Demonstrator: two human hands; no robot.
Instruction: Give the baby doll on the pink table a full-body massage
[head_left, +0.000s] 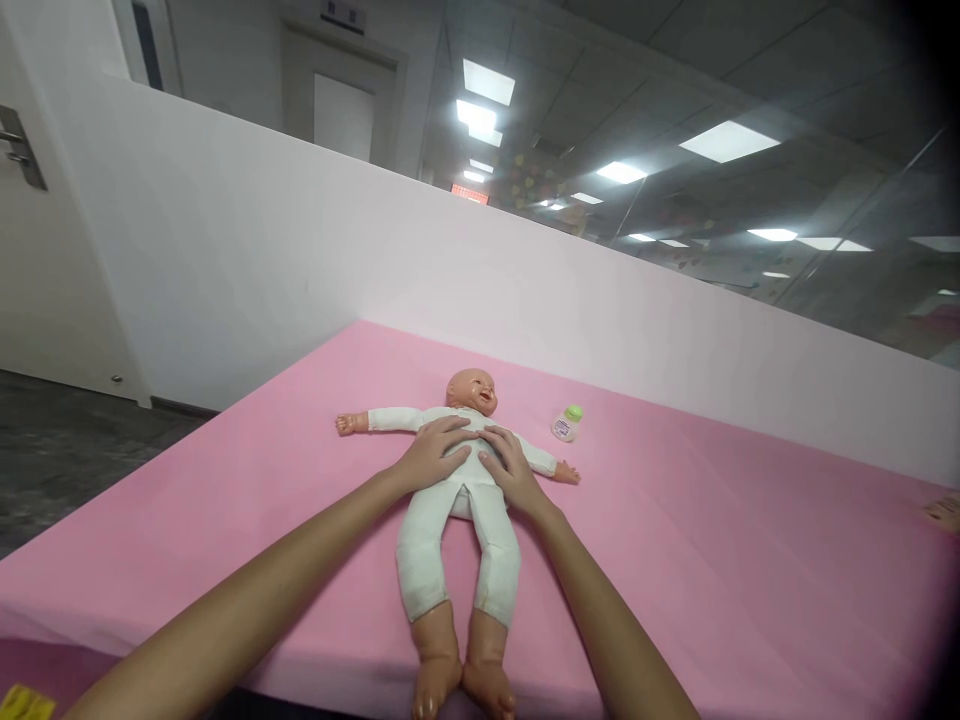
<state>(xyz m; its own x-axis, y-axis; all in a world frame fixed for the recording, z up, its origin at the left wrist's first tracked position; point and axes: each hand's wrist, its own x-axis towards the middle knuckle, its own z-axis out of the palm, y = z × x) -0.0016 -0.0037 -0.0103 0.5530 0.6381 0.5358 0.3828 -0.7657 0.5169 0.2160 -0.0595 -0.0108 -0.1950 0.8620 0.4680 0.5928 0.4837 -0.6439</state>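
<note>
A baby doll [457, 520] in a white one-piece suit lies on its back on the pink mat [675, 540], head away from me, arms spread, bare feet at the near edge. My left hand [435, 452] rests flat on the doll's chest and belly on the left side. My right hand [510, 468] lies on the doll's right side at the waist, fingertips close to the left hand. Both hands press on the doll's torso, fingers spread over the suit.
A small bottle with a green cap [566, 423] stands on the mat right of the doll's head. A white wall [300, 250] runs behind the mat. Something skin-coloured [945, 512] shows at the far right edge. A door and dark floor are at left.
</note>
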